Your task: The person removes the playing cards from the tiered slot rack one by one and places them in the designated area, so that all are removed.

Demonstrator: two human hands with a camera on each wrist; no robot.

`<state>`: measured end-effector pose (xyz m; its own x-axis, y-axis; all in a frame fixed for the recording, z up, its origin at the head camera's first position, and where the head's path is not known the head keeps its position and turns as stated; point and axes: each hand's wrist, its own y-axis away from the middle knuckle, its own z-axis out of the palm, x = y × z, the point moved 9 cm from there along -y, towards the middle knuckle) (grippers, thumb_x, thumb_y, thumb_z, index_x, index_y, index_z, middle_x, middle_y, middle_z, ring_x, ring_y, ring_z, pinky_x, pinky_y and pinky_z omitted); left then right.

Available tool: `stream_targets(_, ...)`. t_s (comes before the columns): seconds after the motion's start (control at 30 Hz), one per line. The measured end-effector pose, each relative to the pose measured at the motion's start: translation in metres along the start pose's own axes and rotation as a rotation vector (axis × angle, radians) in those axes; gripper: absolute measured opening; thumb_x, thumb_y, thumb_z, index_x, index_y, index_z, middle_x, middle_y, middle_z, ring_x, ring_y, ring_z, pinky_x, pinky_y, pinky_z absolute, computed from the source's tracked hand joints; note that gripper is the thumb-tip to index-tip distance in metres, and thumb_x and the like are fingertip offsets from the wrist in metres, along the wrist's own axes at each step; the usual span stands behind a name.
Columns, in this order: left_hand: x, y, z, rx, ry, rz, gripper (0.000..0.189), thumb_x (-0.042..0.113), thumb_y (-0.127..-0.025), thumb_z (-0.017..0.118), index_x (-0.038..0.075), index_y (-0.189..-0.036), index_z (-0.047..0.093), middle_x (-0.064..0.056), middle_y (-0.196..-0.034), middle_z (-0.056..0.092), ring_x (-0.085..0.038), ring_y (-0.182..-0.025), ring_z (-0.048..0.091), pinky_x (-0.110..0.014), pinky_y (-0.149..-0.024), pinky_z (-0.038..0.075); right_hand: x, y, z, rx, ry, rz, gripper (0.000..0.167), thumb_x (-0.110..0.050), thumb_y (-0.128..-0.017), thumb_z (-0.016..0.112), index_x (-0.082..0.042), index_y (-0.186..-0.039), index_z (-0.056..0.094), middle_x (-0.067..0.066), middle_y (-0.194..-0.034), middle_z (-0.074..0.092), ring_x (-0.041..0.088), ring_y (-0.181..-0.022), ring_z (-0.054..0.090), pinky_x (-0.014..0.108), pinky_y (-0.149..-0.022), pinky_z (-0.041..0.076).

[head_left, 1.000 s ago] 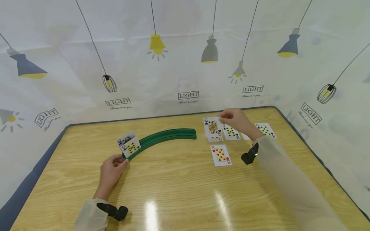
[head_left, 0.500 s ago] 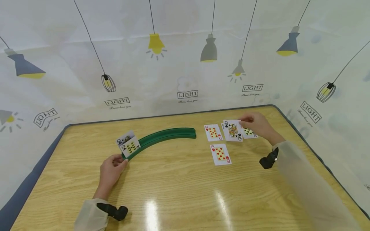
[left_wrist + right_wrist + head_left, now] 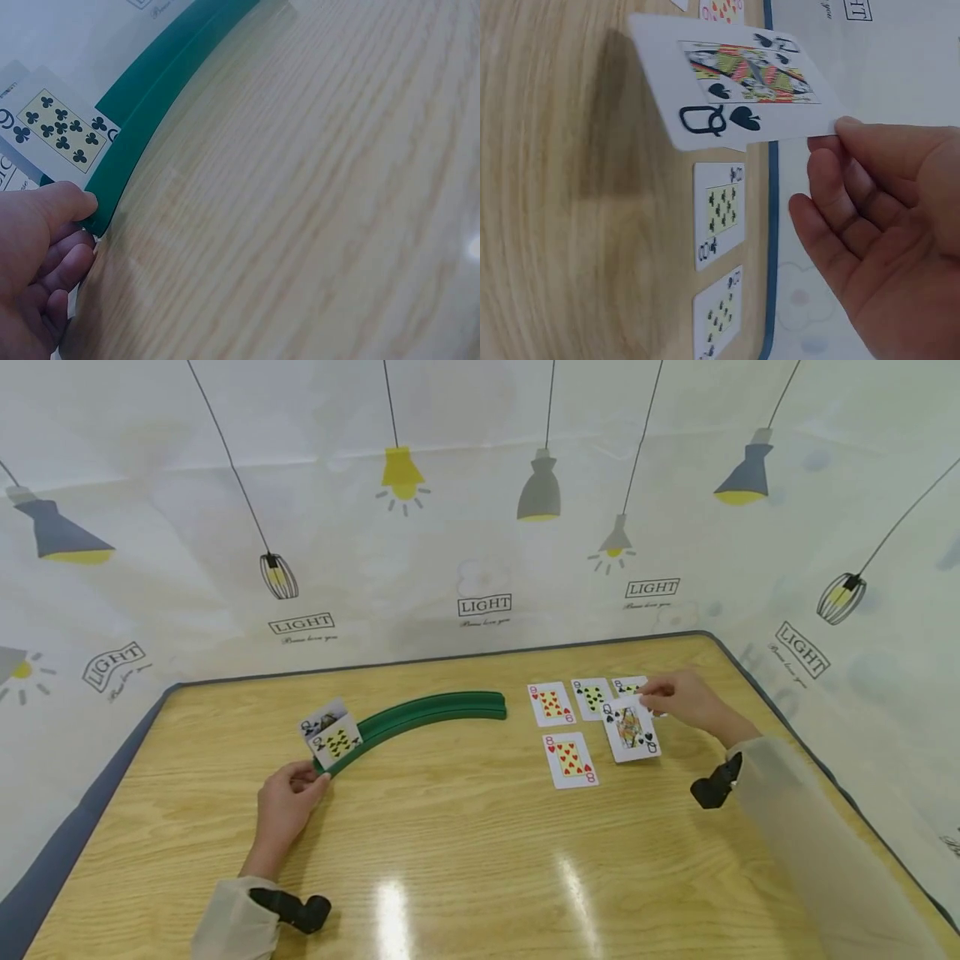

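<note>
My left hand point(image 3: 287, 802) grips the left end of a curved green card holder point(image 3: 431, 703), thumb on its front face in the left wrist view. A nine of clubs point(image 3: 64, 131) stands tilted in the holder, with a queen point(image 3: 322, 719) partly hidden behind it. My right hand point(image 3: 686, 703) pinches one corner of a queen of spades point(image 3: 630, 729) between thumb and fingers. In the right wrist view this queen point(image 3: 742, 82) is held above the table, and my other fingers are loosely curled. Below it lies an eight of clubs point(image 3: 720, 214).
A nine of hearts point(image 3: 551, 703) and a nine of spades point(image 3: 592, 697) lie face up in the back row. An eight of hearts point(image 3: 572, 761) lies in front of them. Another black-suited card point(image 3: 718, 319) is at the row's right. A printed sheet point(image 3: 483, 527) rises behind the wooden table point(image 3: 450, 852).
My right hand has carried the queen of spades rightward, past the nines, then toward the front of the table. The left hand and the card holder have stayed in place.
</note>
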<state>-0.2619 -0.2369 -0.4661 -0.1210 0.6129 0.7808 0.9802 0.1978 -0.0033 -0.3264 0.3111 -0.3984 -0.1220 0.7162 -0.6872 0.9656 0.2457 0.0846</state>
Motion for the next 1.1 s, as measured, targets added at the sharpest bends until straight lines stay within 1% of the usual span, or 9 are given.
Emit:
stream_targets(0.07,-0.001,0.000,0.000,0.001,0.003,-0.002,0.035,0.018,-0.087,0.062,-0.005,-0.113,0.058,-0.017,-0.098,0.061,-0.024,-0.086,0.056,-0.022,-0.066,0.043,0.005,-0.001,0.009,-0.042,-0.028,0.015,0.028,-0.011,-0.092,0.055,0.011,-0.109,0.058,0.015,-0.090,0.062,0.032,-0.082,0.061,0.043,-0.074,0.049)
stream_targets(0.17,-0.002,0.000,0.000,0.001,0.002,-0.002,0.035,0.019,-0.087,0.063,-0.006,-0.112,0.058,-0.018,-0.098,0.061,-0.025,-0.086,0.056,-0.023,-0.065,0.043,0.012,-0.002,0.022,-0.084,-0.069,0.038,0.028,-0.009,-0.092,0.055,0.012,-0.109,0.058,0.017,-0.092,0.062,0.033,-0.084,0.061,0.043,-0.076,0.049)
stream_targets(0.3,0.000,0.001,0.000,-0.002,-0.003,-0.006,0.036,0.020,-0.087,0.062,-0.005,-0.113,0.058,-0.017,-0.098,0.061,-0.024,-0.086,0.056,-0.024,-0.067,0.043,0.023,-0.004,0.036,-0.087,-0.075,0.075,0.029,-0.010,-0.091,0.056,0.012,-0.109,0.059,0.018,-0.094,0.062,0.027,-0.083,0.061,0.039,-0.074,0.050)
stream_targets(0.47,0.001,0.001,0.000,-0.005,0.006,0.006,0.038,0.023,-0.088,0.062,-0.005,-0.113,0.058,-0.018,-0.099,0.061,-0.026,-0.087,0.056,-0.028,-0.070,0.044,0.034,-0.005,0.046,-0.072,-0.058,0.121,0.031,-0.012,-0.090,0.057,0.011,-0.111,0.059,0.016,-0.095,0.063,0.019,-0.079,0.058,0.032,-0.069,0.048)
stream_targets(0.57,0.000,0.000,-0.001,0.010,0.021,0.026,0.038,0.024,-0.087,0.063,-0.006,-0.110,0.058,-0.018,-0.096,0.061,-0.026,-0.085,0.056,-0.030,-0.069,0.045,0.036,-0.006,0.049,-0.066,-0.044,0.126,0.031,-0.012,-0.090,0.057,0.011,-0.111,0.059,0.016,-0.095,0.063,0.017,-0.076,0.057,0.030,-0.068,0.047)
stream_targets(0.7,0.002,0.001,-0.002,0.037,0.036,0.045,0.037,0.023,-0.085,0.065,-0.007,-0.107,0.059,-0.016,-0.090,0.062,-0.024,-0.079,0.056,-0.029,-0.066,0.044,0.037,-0.006,0.050,-0.053,-0.025,0.128,0.030,-0.011,-0.090,0.057,0.011,-0.111,0.060,0.015,-0.094,0.064,0.016,-0.075,0.056,0.029,-0.066,0.046)
stream_targets(0.8,0.002,0.001,-0.002,0.032,0.024,0.032,0.036,0.022,-0.086,0.065,-0.006,-0.108,0.059,-0.016,-0.092,0.062,-0.024,-0.081,0.056,-0.028,-0.066,0.045,0.037,-0.006,0.050,-0.043,-0.025,0.126,0.030,-0.010,-0.090,0.058,0.011,-0.110,0.060,0.015,-0.092,0.064,0.017,-0.073,0.056,0.030,-0.065,0.046)
stream_targets(0.97,0.000,0.000,-0.001,-0.003,-0.002,-0.002,0.037,0.021,-0.088,0.062,-0.005,-0.113,0.057,-0.018,-0.099,0.061,-0.026,-0.088,0.056,-0.028,-0.070,0.044,0.036,-0.004,0.047,-0.026,-0.020,0.125,0.029,-0.010,-0.089,0.058,0.011,-0.109,0.060,0.015,-0.090,0.064,0.017,-0.071,0.056,0.030,-0.064,0.046)
stream_targets(1.1,-0.001,0.000,-0.001,-0.004,-0.008,-0.009,0.037,0.021,-0.088,0.062,-0.005,-0.114,0.057,-0.018,-0.099,0.061,-0.026,-0.089,0.056,-0.028,-0.071,0.044,0.037,-0.003,0.046,-0.019,-0.024,0.119,0.029,-0.010,-0.090,0.058,0.012,-0.109,0.060,0.014,-0.088,0.064,0.016,-0.070,0.056,0.030,-0.063,0.046)
